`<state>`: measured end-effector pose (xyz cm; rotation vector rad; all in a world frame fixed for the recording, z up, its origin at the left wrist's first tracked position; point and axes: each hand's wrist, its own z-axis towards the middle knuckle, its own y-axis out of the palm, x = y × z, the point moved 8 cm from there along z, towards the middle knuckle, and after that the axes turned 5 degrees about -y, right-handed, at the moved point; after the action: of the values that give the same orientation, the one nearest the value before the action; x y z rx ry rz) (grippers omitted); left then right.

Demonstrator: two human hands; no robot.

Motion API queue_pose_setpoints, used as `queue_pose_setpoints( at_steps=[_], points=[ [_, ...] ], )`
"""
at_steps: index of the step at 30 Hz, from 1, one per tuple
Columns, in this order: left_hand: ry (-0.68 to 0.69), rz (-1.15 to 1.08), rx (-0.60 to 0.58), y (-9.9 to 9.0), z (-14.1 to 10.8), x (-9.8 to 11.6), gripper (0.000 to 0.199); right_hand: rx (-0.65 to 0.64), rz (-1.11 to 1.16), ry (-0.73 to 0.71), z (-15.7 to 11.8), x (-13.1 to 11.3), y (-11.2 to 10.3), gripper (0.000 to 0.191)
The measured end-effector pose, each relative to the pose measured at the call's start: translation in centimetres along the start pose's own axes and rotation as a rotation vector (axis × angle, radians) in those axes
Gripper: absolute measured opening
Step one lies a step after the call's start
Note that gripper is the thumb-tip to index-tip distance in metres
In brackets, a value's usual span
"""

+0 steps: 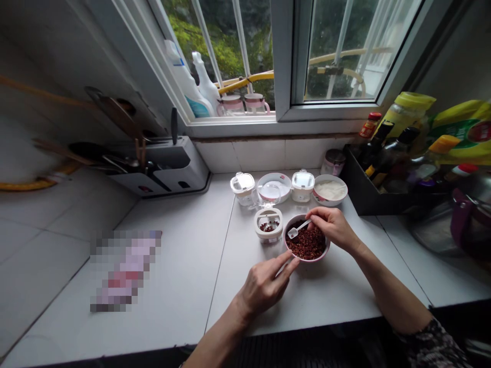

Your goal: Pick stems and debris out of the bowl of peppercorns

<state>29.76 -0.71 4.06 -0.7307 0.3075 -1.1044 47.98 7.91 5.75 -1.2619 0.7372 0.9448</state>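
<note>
A small white spoon (pixel 294 232) is pinched in my right hand (pixel 333 225), its scoop over the bowl with a few reddish bits in it. Beneath it, the pink-rimmed bowl (pixel 309 260) is filled with dark red peppercorns (pixel 310 244). My left hand (pixel 267 281) holds the bowl's near-left rim with its fingertips. Just left of the bowl stands a small clear spice jar (pixel 268 235) with a white collar. Its transparent lid (pixel 267 195) is raised, and some peppercorns lie inside.
Behind stand two lidded jars (pixel 242 188) (pixel 303 186), a white bowl (pixel 274 187) and a bowl of white grains (pixel 330 191). A dark box (pixel 368 202) of bottles is at right. A utensil holder (pixel 169 174) stands back left, a blurred-out packet (pixel 128 271) front left.
</note>
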Motion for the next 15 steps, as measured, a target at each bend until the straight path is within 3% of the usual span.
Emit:
queue_pose_setpoints(
  at_steps=[5, 11, 15],
  points=[
    [0.001, 0.001, -0.004, 0.0, 0.1, 0.1, 0.033, 0.024, 0.007, 0.02, 0.1, 0.4, -0.7, 0.02],
    [0.003, 0.008, 0.001, 0.0, 0.2, 0.1, 0.032, -0.075, -0.075, -0.071, -0.3, -0.5, 0.5, 0.019],
    [0.006, 0.005, 0.004, 0.0, 0.2, 0.1, 0.032, -0.039, -0.077, -0.055, -0.2, -0.5, 0.1, 0.019]
  ],
)
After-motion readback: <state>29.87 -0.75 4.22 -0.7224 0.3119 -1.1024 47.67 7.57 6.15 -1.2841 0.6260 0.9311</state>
